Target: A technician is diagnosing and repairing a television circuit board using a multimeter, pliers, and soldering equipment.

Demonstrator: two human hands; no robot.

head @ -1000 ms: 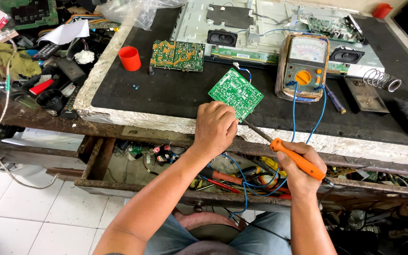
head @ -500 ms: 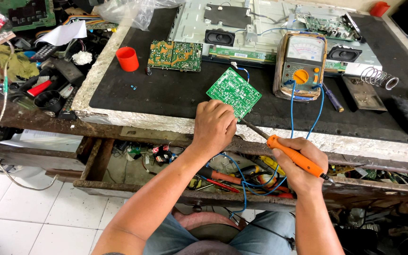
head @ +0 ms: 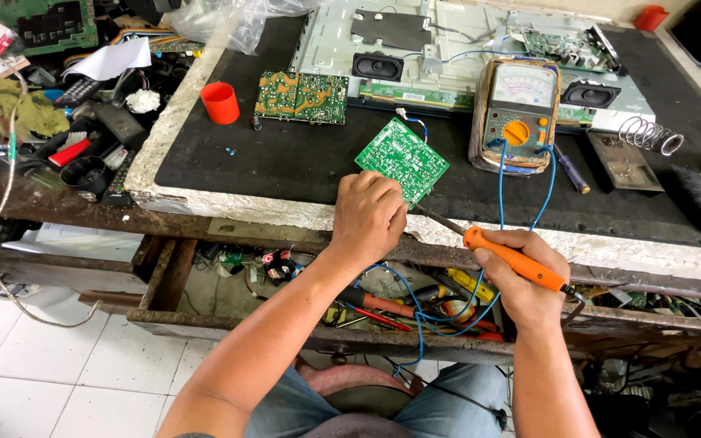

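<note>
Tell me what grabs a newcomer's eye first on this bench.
The left hand pins a green circuit board at the bench's front edge, while the right hand angles an orange-handled soldering iron toward it. Behind stands an analog multimeter with blue leads, and a red cup sits far left.

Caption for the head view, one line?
Left hand steadies green circuit board; right hand angles orange-handled soldering iron toward it.

A red cup (head: 220, 102) stands beside a second circuit board (head: 301, 97), an analog multimeter (head: 517, 113) farther right.

Cluttered workbench (head: 229, 207), white-tiled floor (head: 50, 365)
</note>
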